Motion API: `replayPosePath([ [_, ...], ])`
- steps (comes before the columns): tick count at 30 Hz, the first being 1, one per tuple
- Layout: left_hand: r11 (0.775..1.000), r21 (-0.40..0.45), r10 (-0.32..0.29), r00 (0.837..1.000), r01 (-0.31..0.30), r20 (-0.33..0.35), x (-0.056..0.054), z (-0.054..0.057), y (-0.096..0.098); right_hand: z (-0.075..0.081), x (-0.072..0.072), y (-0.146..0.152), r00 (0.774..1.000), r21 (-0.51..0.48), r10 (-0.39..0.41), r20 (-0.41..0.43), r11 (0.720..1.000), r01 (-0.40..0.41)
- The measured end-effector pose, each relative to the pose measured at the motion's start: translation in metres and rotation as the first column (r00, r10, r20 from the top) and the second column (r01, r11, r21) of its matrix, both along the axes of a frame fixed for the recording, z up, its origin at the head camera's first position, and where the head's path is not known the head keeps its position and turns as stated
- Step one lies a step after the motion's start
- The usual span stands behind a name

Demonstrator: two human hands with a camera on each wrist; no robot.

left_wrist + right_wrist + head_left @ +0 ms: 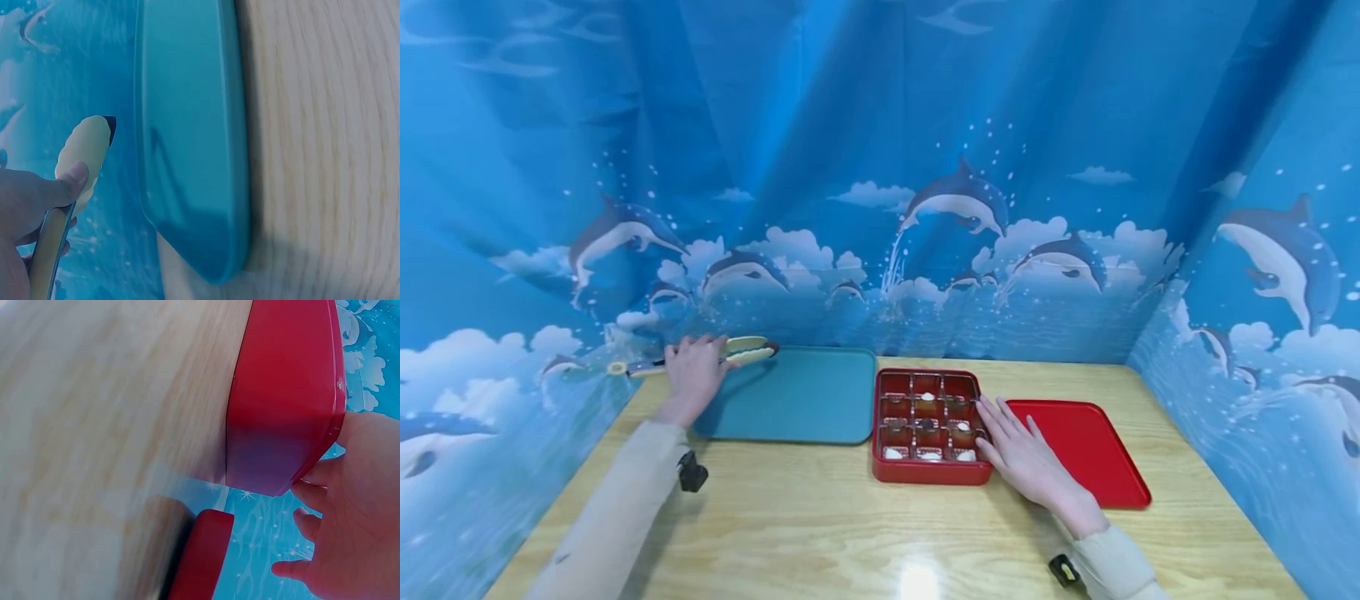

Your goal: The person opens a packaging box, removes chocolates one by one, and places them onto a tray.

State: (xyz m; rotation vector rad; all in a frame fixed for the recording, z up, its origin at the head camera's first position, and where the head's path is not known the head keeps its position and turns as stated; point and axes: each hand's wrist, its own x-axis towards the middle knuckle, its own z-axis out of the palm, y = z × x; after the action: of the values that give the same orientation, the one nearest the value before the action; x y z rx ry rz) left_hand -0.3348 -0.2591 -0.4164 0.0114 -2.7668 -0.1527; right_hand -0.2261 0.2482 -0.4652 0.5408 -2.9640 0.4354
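Note:
My left hand (694,375) grips a pair of cream-coloured tongs (748,356) above the left end of the teal tray (805,396). In the left wrist view the thumb presses on the tongs (84,147). Something dark shows at their far end; whether it is part of the tongs or a held piece I cannot tell. A red box (931,472) with a clear divided insert stands right of the tray, and several compartments hold small white or dark pieces. With fingers extended, my right hand (1026,458) touches the box's right side.
A flat red tray or lid (1097,450) lies on the wooden table (820,533), right of the box and partly behind the right hand. A blue dolphin-print curtain (850,167) closes off the back and both sides.

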Motion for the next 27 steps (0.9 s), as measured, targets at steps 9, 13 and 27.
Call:
replayPosePath([
  [9,1.000,-0.019,0.027,0.995,-0.025,0.093,-0.002,-0.015,-0.015,0.001,0.004,-0.003,1.000,-0.009,0.007,-0.015,1.000,-0.007],
  [13,0.999,-0.026,0.023,0.994,-0.020,0.102,0.000,-0.019,-0.017,0.000,0.004,-0.003,1.000,-0.010,0.004,-0.002,1.000,-0.004],
  [27,1.000,-0.009,-0.030,1.000,0.030,-0.006,0.004,-0.010,-0.012,0.000,0.001,0.000,0.998,-0.016,0.024,-0.064,1.000,-0.025],
])
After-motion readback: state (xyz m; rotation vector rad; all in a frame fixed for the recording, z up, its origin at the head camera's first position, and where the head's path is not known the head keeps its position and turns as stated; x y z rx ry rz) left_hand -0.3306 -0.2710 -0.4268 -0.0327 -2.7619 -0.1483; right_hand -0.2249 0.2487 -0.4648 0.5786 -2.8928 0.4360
